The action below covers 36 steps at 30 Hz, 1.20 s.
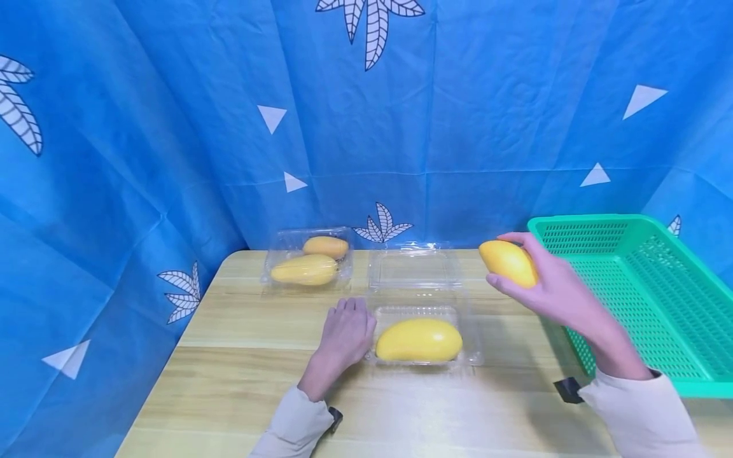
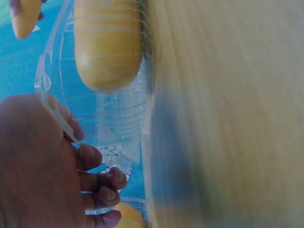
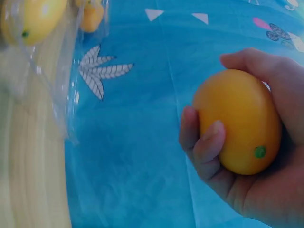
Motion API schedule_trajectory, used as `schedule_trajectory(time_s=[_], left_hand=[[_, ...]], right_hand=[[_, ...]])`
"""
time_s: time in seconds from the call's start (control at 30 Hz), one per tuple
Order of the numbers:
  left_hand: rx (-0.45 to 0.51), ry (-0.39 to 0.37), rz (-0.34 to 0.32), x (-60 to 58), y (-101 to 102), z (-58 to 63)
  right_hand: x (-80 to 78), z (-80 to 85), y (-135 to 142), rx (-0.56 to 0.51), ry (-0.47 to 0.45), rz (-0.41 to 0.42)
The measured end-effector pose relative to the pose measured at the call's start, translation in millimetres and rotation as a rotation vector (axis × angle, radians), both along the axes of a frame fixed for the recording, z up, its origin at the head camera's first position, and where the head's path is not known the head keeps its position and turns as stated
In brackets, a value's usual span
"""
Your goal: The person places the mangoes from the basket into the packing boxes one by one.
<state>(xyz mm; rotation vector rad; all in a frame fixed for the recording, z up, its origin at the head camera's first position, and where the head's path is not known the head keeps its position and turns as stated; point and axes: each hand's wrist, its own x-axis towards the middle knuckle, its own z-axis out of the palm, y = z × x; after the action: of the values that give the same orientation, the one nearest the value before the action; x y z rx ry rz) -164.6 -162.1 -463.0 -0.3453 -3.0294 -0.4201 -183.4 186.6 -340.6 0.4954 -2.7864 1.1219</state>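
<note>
A yellow mango (image 3: 237,121) with a green stem spot is gripped in my right hand (image 1: 558,289), raised beside the green basket. My left hand (image 1: 346,331) is at the left edge of an open clear plastic clamshell box (image 1: 472,343). In the left wrist view the box's rim (image 2: 59,114) passes between the thumb and the curled fingers (image 2: 114,178), which pinch it. One large yellow mango (image 1: 419,340) lies in the near half of this box. Its lid (image 1: 413,270) is folded back, away from me.
At the back left, a closed clear box (image 1: 276,245) holds two yellow fruits (image 1: 305,270). A green perforated basket (image 1: 647,222) stands on the right of the wooden table (image 1: 229,381). Blue patterned cloth (image 1: 366,127) hangs behind the table and down its left side.
</note>
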Motion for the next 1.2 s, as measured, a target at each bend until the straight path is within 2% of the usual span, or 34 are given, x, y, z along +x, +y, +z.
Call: schedule_trajectory(time_s=[0.17,0.47,0.53,0.7,0.83,1.03,1.2], left_hand=[[0.005,-0.005,0.001,-0.6,-1,-0.1],[0.005,0.016,-0.010,-0.3,0,-1.4],[0.003,0.024,-0.013,-0.1,0,-1.2],[-0.003,0.014,-0.016,-0.1,-1,-1.6],[0.003,-0.007,-0.010,0.6,-1,-1.9],[0.009,0.006,-0.017,0.4,-1,-1.2],[0.011,0.014,-0.020,-0.4,0,-1.5]], right_hand=[[-4.6,-11.3,-18,-0.080,-0.002,0.027],[-13.2,-35.4,-36,-0.277,-0.031,0.200],[-15.5,-42.2,-39,-0.309,-0.060,0.202],[-21.6,-58.4,-45,-0.358,-0.137,0.145],[-23.8,-66.3,-49,-0.330,-0.130,0.164],[-22.6,-73.0,-56,-0.293,-0.116,0.279],[-23.2,-78.4,-61,-0.245,-0.118,0.304]])
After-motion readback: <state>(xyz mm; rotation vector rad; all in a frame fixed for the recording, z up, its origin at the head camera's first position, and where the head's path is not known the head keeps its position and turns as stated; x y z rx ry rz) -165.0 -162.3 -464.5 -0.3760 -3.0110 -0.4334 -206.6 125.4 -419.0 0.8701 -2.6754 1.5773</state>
